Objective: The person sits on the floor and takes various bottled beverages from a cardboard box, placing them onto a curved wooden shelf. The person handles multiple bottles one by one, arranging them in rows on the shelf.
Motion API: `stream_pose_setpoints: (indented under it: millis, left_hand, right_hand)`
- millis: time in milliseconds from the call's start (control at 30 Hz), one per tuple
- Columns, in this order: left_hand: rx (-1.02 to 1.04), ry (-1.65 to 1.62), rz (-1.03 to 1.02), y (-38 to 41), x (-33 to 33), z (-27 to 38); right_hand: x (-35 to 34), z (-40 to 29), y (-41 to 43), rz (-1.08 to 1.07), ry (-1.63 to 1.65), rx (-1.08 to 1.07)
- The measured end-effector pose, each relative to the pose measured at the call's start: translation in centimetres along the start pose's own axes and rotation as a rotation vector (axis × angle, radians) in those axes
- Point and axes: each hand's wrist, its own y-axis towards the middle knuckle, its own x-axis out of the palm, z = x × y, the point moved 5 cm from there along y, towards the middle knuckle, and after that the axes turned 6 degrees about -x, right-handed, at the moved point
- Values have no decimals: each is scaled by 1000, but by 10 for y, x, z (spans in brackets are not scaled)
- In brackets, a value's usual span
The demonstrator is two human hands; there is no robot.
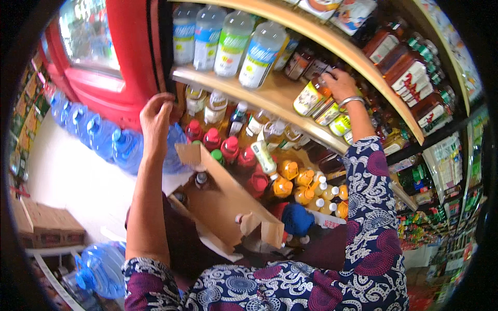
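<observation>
My right hand (339, 86), with a silver bangle at the wrist, is at the top of an amber bottle (310, 97) with a pale pictured label on the wooden shelf; whether its fingers grip the bottle is hard to tell. More labelled bottles stand beside that one, under my forearm. My left hand (157, 112) is raised before the red cooler's edge, fingers curled and slightly apart, holding nothing that I can see. Left on the same shelf stand several large clear bottles (261, 54) with blue or green labels. Below lies an opened cardboard box (218, 206) with a few dark bottles inside.
A red glass-door cooler (134, 46) stands at the left, with blue water jugs (124, 147) along its foot. Red-capped bottles (230, 145) and orange-capped bottles (290, 170) crowd the area below the shelf. An upper shelf edge (311, 27) curves above my right hand. A carton (50, 221) sits lower left.
</observation>
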Motion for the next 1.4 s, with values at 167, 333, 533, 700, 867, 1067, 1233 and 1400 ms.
stream_pose_setpoints:
  millis: [167, 333, 533, 700, 867, 1067, 1233, 1400]
  left_hand:
    - [118, 24, -15, 7, -8, -3]
    - [-72, -79, 111, 5, -32, -2]
    - [-53, -78, 152, 1, -37, 18]
    - [-124, -71, 174, -7, -35, 22]
    - [-166, -39, 182, -23, -18, 34]
    - [-71, -64, 81, -18, -10, 42]
    - [-6, 191, 129, -13, -17, 32]
    - [-90, -5, 53, -15, -14, 13]
  right_hand:
    - [-6, -52, -46, 315, 111, -119]
    - [137, -182, -190, -543, 755, -509]
    - [311, -216, -287, -780, 367, -530]
    - [406, -195, -287, -784, 228, -468]
    - [438, -193, -302, -759, 474, -501]
    - [444, -192, -304, -698, 348, -536]
    - [416, -179, -334, -792, 406, -553]
    - [311, -171, -340, -692, 412, -514]
